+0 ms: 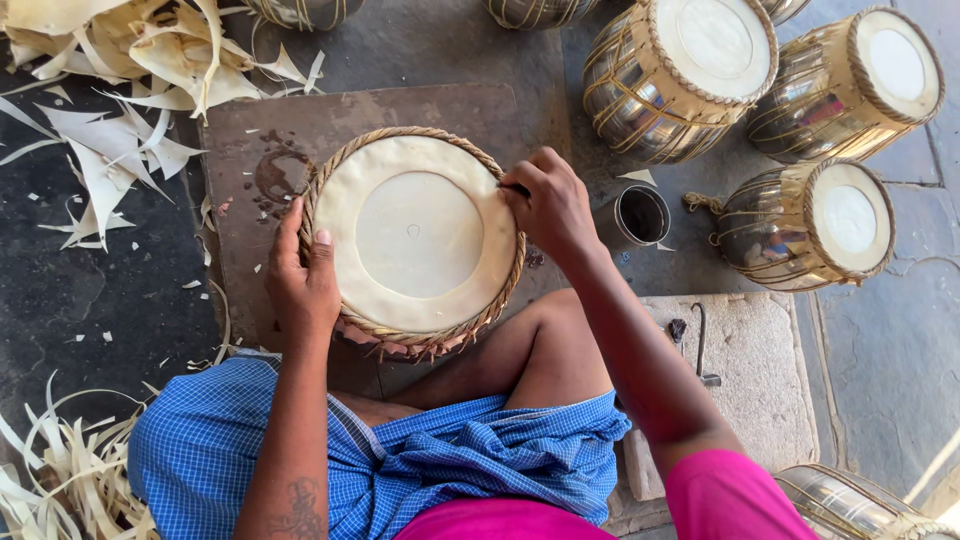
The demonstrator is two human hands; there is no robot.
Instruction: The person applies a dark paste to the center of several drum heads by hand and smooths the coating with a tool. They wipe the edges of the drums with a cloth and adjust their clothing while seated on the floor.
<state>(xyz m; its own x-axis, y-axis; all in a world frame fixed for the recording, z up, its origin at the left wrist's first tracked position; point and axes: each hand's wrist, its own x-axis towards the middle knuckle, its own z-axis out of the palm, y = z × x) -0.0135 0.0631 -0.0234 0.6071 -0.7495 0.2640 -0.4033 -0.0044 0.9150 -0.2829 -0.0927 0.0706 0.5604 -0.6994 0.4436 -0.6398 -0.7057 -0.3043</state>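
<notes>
Working the rim of a round drum head (415,235), seen from above, resting on a dark stone slab (300,120) on the floor before a folded knee. Left hand (303,280) clasped over the left edge, fingers curled round the braided rim to steady it. Right hand (550,205) at the right edge, fingers pinched closed on a thin dark tool (516,188), barely visible. Best done, likely, with small controlled strokes and a firm left-hand brace. Pale cream skin, lighter centre circle, tan woven border. Nearby: small metal cup (641,214), finished metal drums (800,225), pale hide scraps (110,150)
</notes>
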